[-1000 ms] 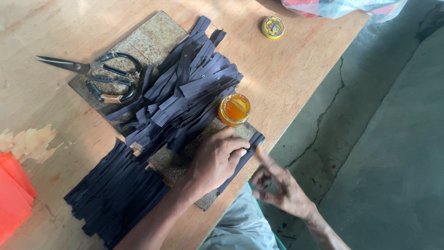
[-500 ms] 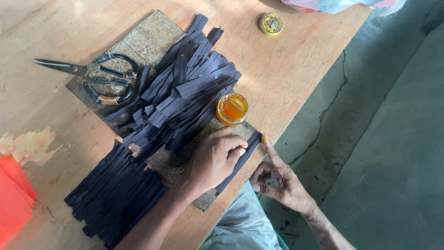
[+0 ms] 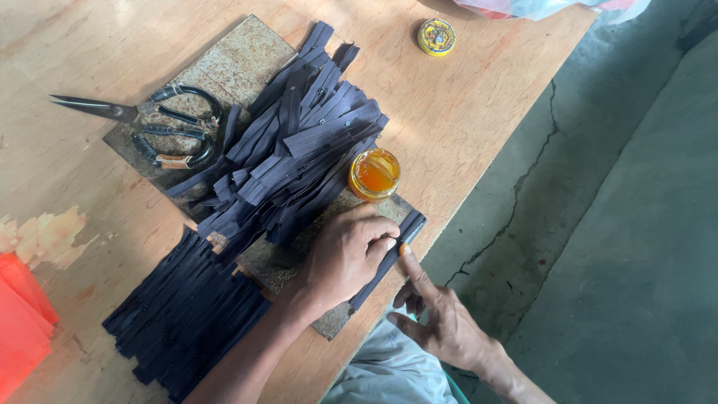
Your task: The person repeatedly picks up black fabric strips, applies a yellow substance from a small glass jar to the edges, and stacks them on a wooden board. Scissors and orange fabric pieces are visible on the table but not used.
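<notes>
My left hand [image 3: 340,258] lies knuckles up on a long dark strip [image 3: 389,258], pinning it to a mottled stone slab [image 3: 247,56] near the table's edge. My right hand [image 3: 441,322] is just off the edge, its index finger stretched up to touch the strip beside my left fingertips and its other fingers curled, holding nothing. A small open jar of orange paste [image 3: 374,173] stands just beyond my left hand. A loose heap of dark strips [image 3: 299,142] covers the slab's middle.
A neat stack of dark strips [image 3: 187,314] lies at the lower left. Black-handled scissors [image 3: 149,127] rest on the slab's left end. A small yellow tin [image 3: 436,36] sits far back. Something orange-red [image 3: 19,329] is at the left edge. Cracked concrete floor [image 3: 598,224] lies to the right.
My right hand has risen from below the table edge, and its index finger now reaches the strip. My left hand has stayed on the strip.
</notes>
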Demonstrator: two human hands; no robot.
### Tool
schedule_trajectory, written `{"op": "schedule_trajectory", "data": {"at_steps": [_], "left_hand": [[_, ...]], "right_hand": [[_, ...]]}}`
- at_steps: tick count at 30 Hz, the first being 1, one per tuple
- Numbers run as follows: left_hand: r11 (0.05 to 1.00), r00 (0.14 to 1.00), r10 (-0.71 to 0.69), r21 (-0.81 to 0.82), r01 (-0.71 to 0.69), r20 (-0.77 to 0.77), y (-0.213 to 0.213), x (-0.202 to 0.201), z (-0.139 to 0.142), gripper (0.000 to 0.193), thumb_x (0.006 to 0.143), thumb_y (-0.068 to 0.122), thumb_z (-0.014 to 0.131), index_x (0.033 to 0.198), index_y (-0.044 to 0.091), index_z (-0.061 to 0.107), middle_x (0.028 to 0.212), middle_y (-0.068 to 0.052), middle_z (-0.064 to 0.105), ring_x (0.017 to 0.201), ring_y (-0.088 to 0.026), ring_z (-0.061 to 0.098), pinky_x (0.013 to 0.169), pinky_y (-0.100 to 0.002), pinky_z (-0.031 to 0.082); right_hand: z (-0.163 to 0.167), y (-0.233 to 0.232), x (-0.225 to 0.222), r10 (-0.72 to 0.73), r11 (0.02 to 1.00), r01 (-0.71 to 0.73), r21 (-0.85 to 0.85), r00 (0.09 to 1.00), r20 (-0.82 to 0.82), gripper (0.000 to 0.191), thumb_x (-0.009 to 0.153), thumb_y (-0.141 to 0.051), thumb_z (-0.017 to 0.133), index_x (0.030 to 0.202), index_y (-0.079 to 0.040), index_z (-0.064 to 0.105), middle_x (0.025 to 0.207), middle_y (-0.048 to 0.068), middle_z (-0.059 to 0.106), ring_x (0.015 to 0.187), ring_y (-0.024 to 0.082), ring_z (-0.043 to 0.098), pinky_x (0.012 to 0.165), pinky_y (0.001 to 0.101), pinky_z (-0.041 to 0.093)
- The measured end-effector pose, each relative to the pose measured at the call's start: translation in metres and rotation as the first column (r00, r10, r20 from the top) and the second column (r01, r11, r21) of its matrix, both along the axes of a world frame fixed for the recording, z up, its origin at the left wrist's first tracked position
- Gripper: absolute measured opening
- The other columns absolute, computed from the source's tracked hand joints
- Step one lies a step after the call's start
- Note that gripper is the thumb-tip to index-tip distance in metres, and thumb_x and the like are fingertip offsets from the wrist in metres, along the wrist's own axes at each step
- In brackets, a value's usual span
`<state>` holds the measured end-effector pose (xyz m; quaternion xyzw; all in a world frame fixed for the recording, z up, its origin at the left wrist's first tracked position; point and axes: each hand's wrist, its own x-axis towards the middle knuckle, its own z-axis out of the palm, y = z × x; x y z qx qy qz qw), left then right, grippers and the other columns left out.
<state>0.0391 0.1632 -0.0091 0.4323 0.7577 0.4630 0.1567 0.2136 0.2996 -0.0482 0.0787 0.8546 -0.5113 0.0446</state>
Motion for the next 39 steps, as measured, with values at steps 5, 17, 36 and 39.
{"op": "schedule_trajectory", "data": {"at_steps": [5, 17, 36, 39], "left_hand": [[1.000, 0.999, -0.012, 0.024, 0.013, -0.039, -0.002, -0.001, -0.005, 0.009, 0.088, 0.002, 0.069, 0.097, 0.001, 0.072, 0.086, -0.012, 0.066, 0.076, -0.028, 0.068, 0.068, -0.040, 0.054], [0.999, 0.997, -0.006, 0.033, 0.008, -0.071, -0.004, -0.001, -0.024, 0.005, 0.088, 0.003, 0.069, 0.092, 0.002, 0.067, 0.091, -0.010, 0.067, 0.083, -0.024, 0.068, 0.073, -0.037, 0.057], [0.999, 0.997, -0.030, 0.025, 0.032, -0.067, -0.009, -0.003, -0.023, 0.008, 0.089, 0.004, 0.069, 0.089, 0.003, 0.061, 0.089, -0.010, 0.063, 0.084, -0.027, 0.066, 0.075, -0.041, 0.055], [0.999, 0.998, -0.017, 0.030, 0.019, -0.061, -0.009, -0.003, -0.023, 0.007, 0.090, 0.003, 0.068, 0.090, 0.003, 0.062, 0.090, -0.011, 0.063, 0.083, -0.027, 0.066, 0.075, -0.040, 0.055]], "right_hand": [[0.006, -0.021, 0.010, 0.120, 0.981, -0.106, 0.163, 0.990, -0.077, 0.093, 0.085, -0.009, 0.079, 0.161, -0.011, 0.026, 0.087, 0.013, 0.071, 0.068, 0.024, 0.069, 0.065, 0.0397, 0.059], [-0.002, -0.043, 0.010, 0.110, 0.907, -0.090, 0.411, 0.994, -0.026, 0.096, 0.085, -0.012, 0.076, 0.161, -0.016, 0.016, 0.086, 0.012, 0.063, 0.069, 0.027, 0.067, 0.062, 0.0408, 0.060], [0.004, -0.050, 0.022, 0.166, 0.855, -0.097, 0.510, 0.982, -0.093, 0.081, 0.085, 0.000, 0.067, 0.154, -0.032, 0.042, 0.079, 0.005, 0.056, 0.058, 0.018, 0.062, 0.055, 0.0365, 0.060], [0.007, -0.049, 0.022, 0.149, 0.854, -0.067, 0.516, 0.982, -0.119, 0.086, 0.081, 0.002, 0.066, 0.156, -0.029, 0.038, 0.088, 0.006, 0.058, 0.063, 0.021, 0.063, 0.055, 0.0374, 0.058]]}}
